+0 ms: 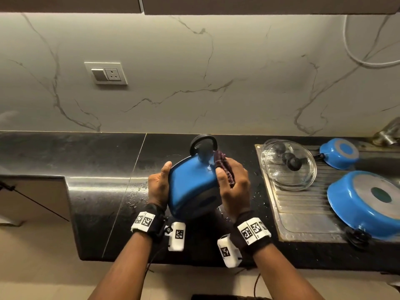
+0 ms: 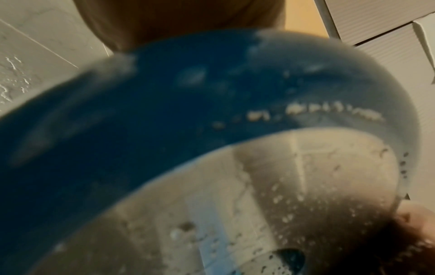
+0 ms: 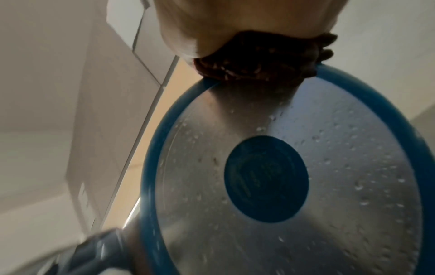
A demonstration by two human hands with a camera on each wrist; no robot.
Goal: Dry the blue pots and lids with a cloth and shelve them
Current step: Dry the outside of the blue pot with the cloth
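Holding a blue pot (image 1: 192,187) tilted on its side above the black counter (image 1: 97,191), both hands sit near the counter's front edge. Left hand (image 1: 158,185) grips the pot's left wall, thumb up along the rim. Right hand (image 1: 234,187) clasps a dark maroon cloth (image 1: 225,167), fingers curled round it, and presses it against the pot's right upper edge. Pot's black handle (image 1: 203,146) points away, toward the marble wall (image 1: 194,72).

Open room: bare counter stretches left of the hands up to a seam line; water drops lie scattered on it near the left wrist. Right of the hands is the steel drainboard (image 1: 303,208), its raised edge just beside the right wrist. On it: two glass lids (image 1: 287,167) overlapping, a large blue pan (image 1: 365,204) upside down, and a small blue pan (image 1: 339,152) upside down farther back (near the tap).

Right wrist view gives what the head view hides: the pot's steel base (image 3: 294,176) with a blue centre disc, beaded with droplets, cloth (image 3: 254,68) bunched on the blue rim under the fingers. Left wrist view is blurred; it shows the pot's blue wall (image 2: 141,121) close up, wet, with part of the steel base below.
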